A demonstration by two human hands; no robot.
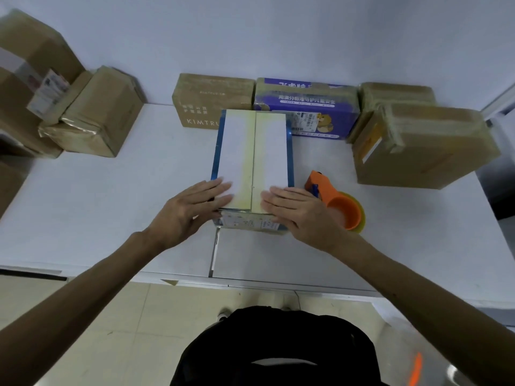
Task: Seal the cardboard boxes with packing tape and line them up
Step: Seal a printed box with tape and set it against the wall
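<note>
A white-topped box with blue edges [252, 146] stands in the middle of the white table, its two top flaps closed along a yellowish centre seam. My left hand [192, 207] lies flat on the near left corner of the lid, fingers straight. Flat on the near right corner rests my right hand [295, 207]. An orange tape dispenser [334, 203] with its roll sits on the table just right of the box, untouched.
A Kimtrue cardboard box [206, 98], a purple printed box [306, 107] and a taped brown box [395, 96] stand in a row along the back wall. Another large taped box [423, 151] sits at the right. Several brown boxes [92, 115] are stacked at the left.
</note>
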